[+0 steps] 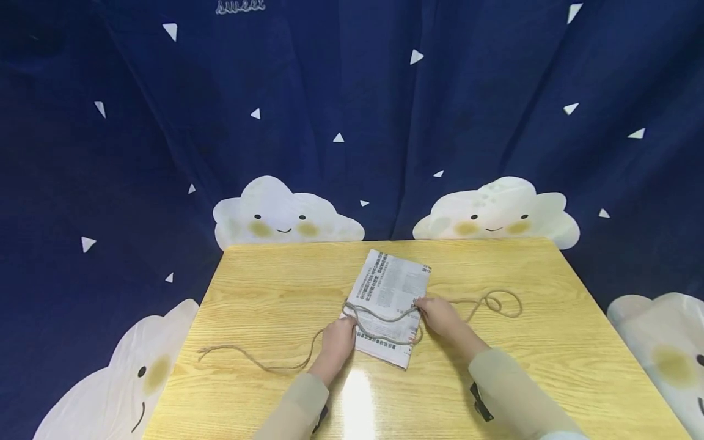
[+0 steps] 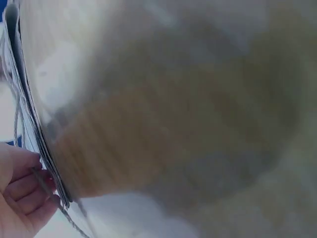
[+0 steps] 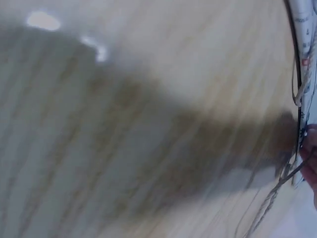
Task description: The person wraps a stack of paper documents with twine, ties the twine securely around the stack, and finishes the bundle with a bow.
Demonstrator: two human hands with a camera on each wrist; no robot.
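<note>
A folded newspaper (image 1: 385,281) lies slanted on the wooden table, with brown twine (image 1: 385,319) crossing its lower half in two strands. At its left edge, my left hand (image 1: 338,339) grips the twine; in the left wrist view the twine (image 2: 43,182) runs across the curled fingers (image 2: 29,191), close against the newspaper's edge (image 2: 37,129). My right hand (image 1: 442,316) pinches the twine at the right edge, its fingertips touching the paper. Only part of that hand's fingers (image 3: 309,171) shows in the right wrist view, beside the twine (image 3: 271,196). Whether either hand also holds paper is unclear.
One loose twine end (image 1: 236,348) trails left over the table (image 1: 264,287). The other end (image 1: 503,304) lies looped on the right. Behind the table hangs a dark blue curtain (image 1: 330,79) with clouds and white triangles.
</note>
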